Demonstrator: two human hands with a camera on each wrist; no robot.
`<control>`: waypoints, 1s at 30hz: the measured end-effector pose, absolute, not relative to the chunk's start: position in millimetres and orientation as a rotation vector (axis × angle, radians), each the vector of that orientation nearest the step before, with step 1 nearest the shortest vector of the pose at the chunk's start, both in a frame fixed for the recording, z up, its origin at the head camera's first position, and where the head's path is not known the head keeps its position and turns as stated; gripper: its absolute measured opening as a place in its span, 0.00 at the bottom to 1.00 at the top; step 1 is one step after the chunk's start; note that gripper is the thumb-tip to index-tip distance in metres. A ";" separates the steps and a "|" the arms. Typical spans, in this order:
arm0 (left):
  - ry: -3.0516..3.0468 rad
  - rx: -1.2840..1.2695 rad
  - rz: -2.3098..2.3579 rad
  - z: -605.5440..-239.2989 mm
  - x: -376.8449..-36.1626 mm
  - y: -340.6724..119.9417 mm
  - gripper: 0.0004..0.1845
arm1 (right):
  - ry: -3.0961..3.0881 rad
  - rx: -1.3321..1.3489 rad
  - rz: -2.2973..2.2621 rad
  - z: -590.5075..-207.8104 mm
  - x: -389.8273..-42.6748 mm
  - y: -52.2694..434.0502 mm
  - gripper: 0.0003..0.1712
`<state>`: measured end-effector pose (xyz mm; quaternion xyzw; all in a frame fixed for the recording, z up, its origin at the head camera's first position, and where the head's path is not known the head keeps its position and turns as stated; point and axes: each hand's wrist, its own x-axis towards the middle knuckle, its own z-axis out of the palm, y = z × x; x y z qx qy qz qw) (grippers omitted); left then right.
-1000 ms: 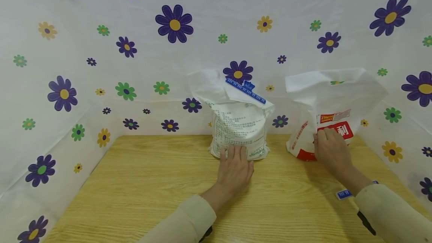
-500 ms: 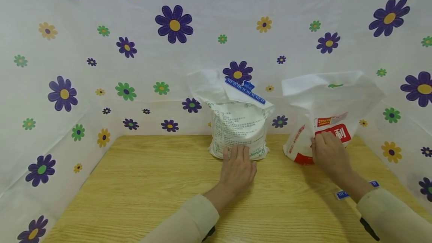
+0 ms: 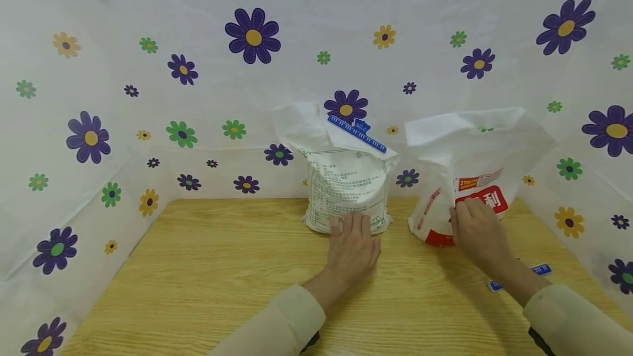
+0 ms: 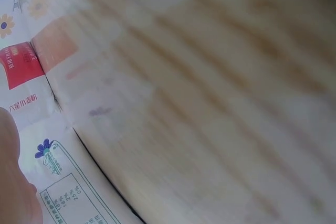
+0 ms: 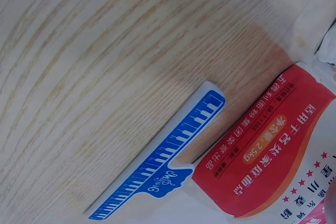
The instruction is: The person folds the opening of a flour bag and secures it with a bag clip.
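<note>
bags of flour stand upright at the back of the desk (image 3: 222,290), near the flowered sheet. the middle bag (image 3: 346,185), its folded top kept shut by a blue clip (image 3: 357,134), is steadied at its base by the left hand (image 3: 352,246), fingers straight and flat against it. the red-labelled bag (image 3: 470,180), its top unclipped and loose, is held low on its front by the right hand (image 3: 477,232), fingers bent onto the plastic. a second blue clip (image 5: 163,174) lies flat on the desk just beside that bag, within reach.
</note>
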<state>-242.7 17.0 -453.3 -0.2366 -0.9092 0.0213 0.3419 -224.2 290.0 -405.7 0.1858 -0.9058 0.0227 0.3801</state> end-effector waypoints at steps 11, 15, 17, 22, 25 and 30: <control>-2.356 -0.625 0.068 -452.3 -241.7 22.5 0.23 | -2.288 0.512 0.055 -405.8 -216.8 282.8 0.14; -2.380 -0.625 0.090 -450.6 -241.2 25.5 0.22 | -2.290 0.519 0.065 -405.9 -213.2 280.2 0.13; -2.382 -0.622 0.100 -450.3 -241.0 26.8 0.21 | -2.293 0.524 0.066 -405.8 -211.5 279.3 0.13; -2.370 -0.614 0.124 -451.5 -241.1 29.2 0.21 | -2.296 0.533 0.071 -405.6 -207.7 276.5 0.12; -2.368 -0.612 0.144 -452.5 -241.5 30.1 0.21 | -2.293 0.544 0.070 -406.1 -205.9 274.9 0.12; -2.383 -0.622 0.126 -453.1 -240.9 31.0 0.20 | -2.281 0.569 0.065 -408.0 -203.9 272.9 0.13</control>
